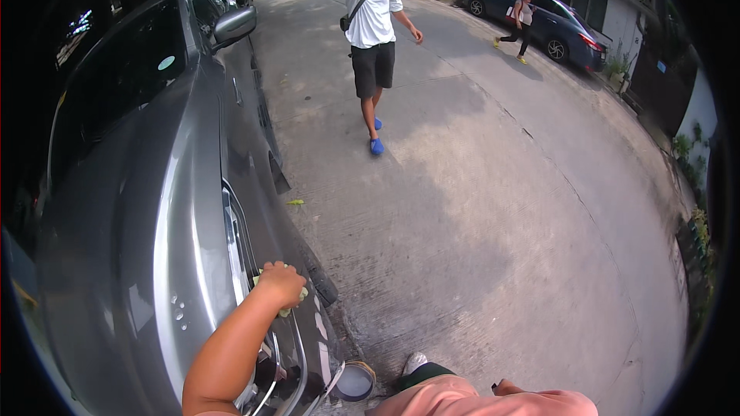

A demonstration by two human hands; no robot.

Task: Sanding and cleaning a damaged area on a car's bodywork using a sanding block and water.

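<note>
My left hand [282,285] is closed around a pale yellow-green cloth [301,293]. It presses the cloth to the front corner of a grey car [131,208], beside the headlight and above the front wheel. Most of the cloth is hidden under the fingers. A few wet drops or suds show on the hood. Low in the picture, near my pink sleeve, only a small part of my right hand [505,387] shows; its fingers are mostly hidden. On the ground beside the bumper stands a bucket [354,382] of greyish water.
A person in a white shirt [371,15] and blue shoes stands on the concrete road [478,185] ahead, one arm stretched out. Farther right, a person with an umbrella [524,23] walks past a dark blue parked car [570,31]. Plants and a wall line the right side.
</note>
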